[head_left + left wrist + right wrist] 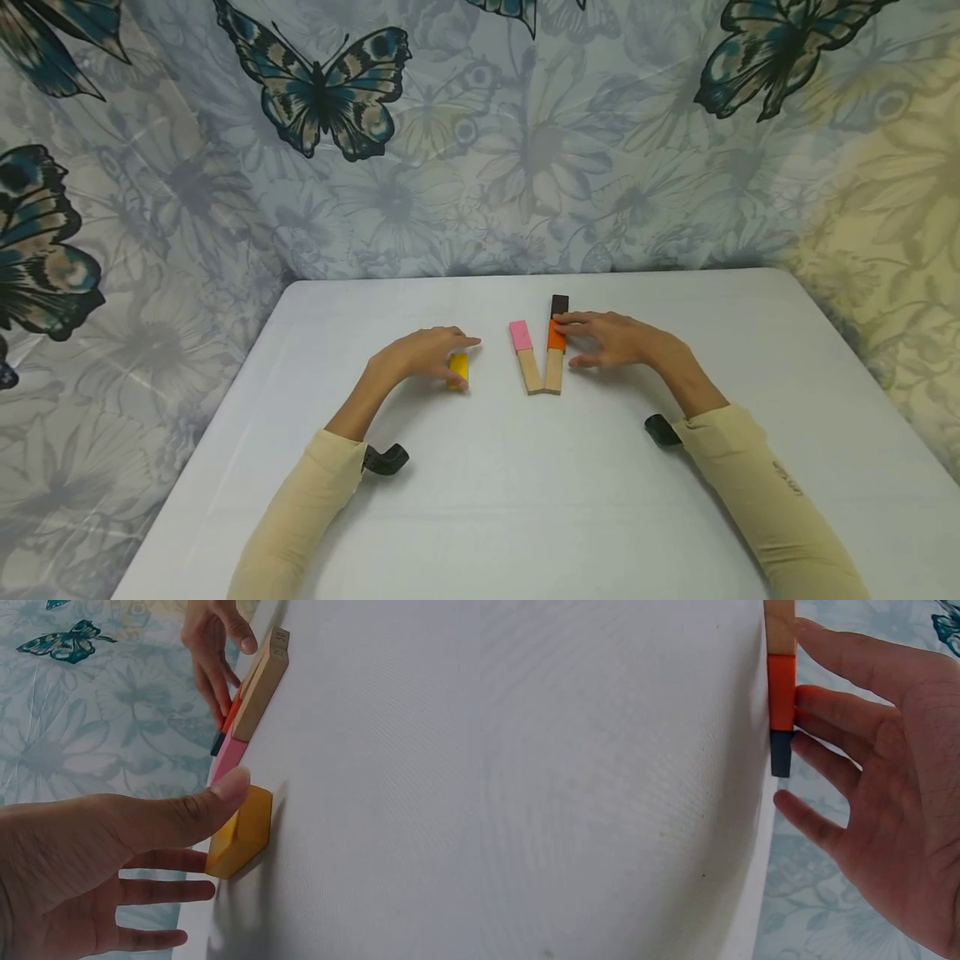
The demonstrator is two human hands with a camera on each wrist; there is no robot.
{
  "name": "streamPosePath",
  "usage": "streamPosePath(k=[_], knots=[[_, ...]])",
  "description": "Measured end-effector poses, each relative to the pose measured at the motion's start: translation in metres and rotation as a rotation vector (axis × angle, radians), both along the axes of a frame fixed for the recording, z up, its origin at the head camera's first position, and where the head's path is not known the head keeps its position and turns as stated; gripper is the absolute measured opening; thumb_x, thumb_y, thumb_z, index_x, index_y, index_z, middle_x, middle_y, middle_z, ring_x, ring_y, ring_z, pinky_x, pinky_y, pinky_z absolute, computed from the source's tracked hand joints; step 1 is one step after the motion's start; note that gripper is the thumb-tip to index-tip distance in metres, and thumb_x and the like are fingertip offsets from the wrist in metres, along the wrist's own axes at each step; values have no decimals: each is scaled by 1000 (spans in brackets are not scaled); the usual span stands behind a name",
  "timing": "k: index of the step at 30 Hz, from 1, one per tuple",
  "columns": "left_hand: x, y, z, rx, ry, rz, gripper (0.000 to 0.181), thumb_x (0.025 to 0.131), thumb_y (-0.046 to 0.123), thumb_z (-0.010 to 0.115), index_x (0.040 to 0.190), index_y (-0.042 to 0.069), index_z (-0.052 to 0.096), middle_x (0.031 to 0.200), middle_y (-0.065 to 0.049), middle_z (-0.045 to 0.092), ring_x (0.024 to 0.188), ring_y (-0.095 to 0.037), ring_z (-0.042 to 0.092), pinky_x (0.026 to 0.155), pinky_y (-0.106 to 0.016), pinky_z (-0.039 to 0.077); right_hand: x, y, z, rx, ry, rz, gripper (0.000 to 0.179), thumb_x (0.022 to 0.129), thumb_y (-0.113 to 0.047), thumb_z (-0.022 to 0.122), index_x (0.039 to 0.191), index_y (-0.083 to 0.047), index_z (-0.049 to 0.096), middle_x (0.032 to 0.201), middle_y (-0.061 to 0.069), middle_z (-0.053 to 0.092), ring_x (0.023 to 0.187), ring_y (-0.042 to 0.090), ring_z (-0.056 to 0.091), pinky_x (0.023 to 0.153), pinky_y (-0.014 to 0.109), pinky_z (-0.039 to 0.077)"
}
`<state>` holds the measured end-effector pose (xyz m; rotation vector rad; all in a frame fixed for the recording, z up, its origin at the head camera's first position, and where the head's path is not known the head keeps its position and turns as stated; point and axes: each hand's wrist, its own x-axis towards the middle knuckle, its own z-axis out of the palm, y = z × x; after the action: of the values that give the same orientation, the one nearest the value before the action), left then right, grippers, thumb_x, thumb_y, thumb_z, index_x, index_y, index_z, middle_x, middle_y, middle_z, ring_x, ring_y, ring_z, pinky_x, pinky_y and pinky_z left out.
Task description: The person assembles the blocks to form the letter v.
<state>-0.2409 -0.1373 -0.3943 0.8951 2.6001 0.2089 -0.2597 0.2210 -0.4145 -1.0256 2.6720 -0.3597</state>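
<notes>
A yellow block lies under my left hand, its thumb over the block's near end and its index finger stretched past the far end. In the left wrist view the thumb overlaps the yellow block and the other fingers stay straight. My right hand rests its fingertips along the side of an orange block. That block sits in line between a black block and a wooden block. A pink block continues a second wooden block, slanting away to the left.
The two wooden blocks come together at their near ends, so the rows form a narrow V on the white table. A butterfly-print cloth hangs behind the table's far edge. Black wrist devices project from the sleeves.
</notes>
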Motion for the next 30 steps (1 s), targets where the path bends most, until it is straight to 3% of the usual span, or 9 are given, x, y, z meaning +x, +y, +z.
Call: streamPosePath(k=[6,16,25,30], knots=[[6,-3,1,12,31,-18,83,84,41,88,155,15,53,149,-10,60,134,-27,60,117,-47,48,-1,3,0,2,14,0,70,98,-37,71,156,-6,48,167,16,41,151,46,41,119,72,35],[10,-4,2,46,44,-22,71,88,33,86,150,13,59,138,-6,68,117,-21,63,112,-43,52,0,2,-3,-5,3,-7,71,97,-39,71,157,-8,47,168,14,40,152,46,40,119,73,33],[-3,13,11,96,105,-21,59,97,33,75,150,13,59,140,-8,68,128,-25,63,113,-47,52,0,3,-1,0,8,2,70,98,-39,71,157,-8,48,167,15,42,152,45,41,119,72,34],[-14,28,16,134,139,9,56,98,34,72,148,12,60,139,-8,69,127,-25,64,113,-47,52,-1,1,-1,5,8,8,70,98,-39,70,156,-7,49,167,15,42,152,45,41,119,71,35]])
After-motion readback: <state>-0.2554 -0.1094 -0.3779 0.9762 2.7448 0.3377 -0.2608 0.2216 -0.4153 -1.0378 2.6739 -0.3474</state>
